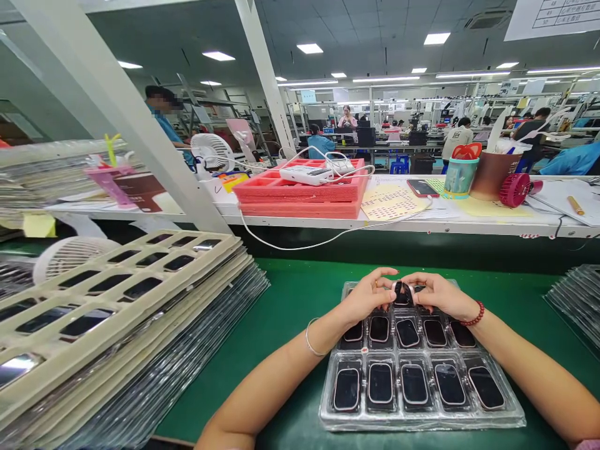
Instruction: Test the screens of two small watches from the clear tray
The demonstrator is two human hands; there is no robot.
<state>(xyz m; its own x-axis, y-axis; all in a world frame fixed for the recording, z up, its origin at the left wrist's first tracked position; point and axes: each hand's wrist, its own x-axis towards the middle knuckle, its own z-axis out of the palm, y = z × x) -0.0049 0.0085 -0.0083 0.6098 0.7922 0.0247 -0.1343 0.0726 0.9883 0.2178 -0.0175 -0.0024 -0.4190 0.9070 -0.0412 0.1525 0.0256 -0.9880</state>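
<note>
Top row of the clear tray point(506, 412) behind both hands; small dark part point(400, 294) mostly under fingers point(389, 272).

Desk point(290, 300) under both hands was green. Clear tray point(422, 419) below the hands held glossy black pieces point(415, 382). Red bead bracelet point(473, 315) on right wrist, silver bangle point(313, 340) on left. Beige trays point(117, 294) left of left hand point(368, 297); red foam trays point(300, 194) beyond.

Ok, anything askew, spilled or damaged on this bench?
Nothing stands out. The clear tray lies flat on the green mat, its dark parts seated in rows. The left hand and right hand hold one small dark part above it. The beige tray stack is only slightly staggered.
</note>
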